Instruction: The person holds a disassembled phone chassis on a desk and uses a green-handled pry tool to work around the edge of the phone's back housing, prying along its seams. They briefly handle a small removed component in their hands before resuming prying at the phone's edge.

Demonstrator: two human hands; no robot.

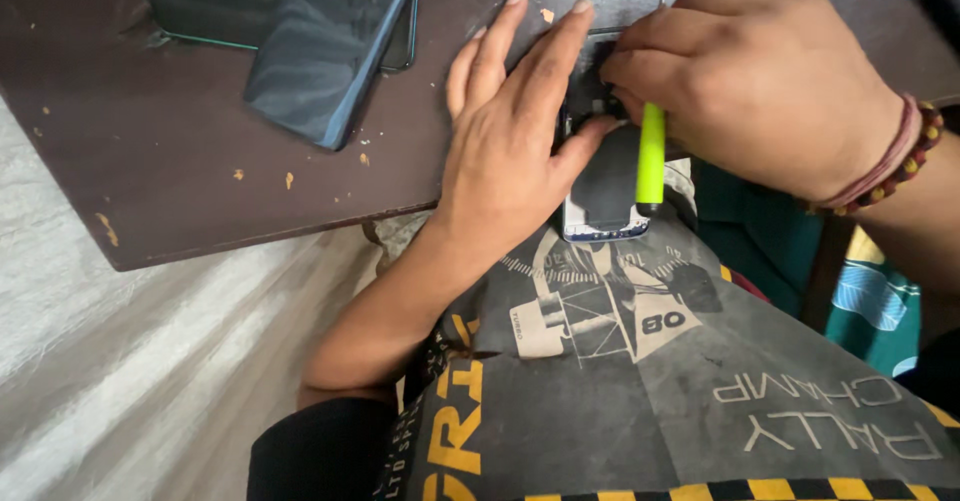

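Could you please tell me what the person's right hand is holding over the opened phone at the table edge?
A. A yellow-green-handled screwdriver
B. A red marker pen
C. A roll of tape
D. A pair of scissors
A: the right hand grips a slim tool with a yellow-green handle, apparently a screwdriver, pointed into the opened phone, while the left hand steadies the phone on the brown table.

Dark brown chipped table [200, 161] with dark phone back covers [320, 51], opened phone [605, 201] at its edge.
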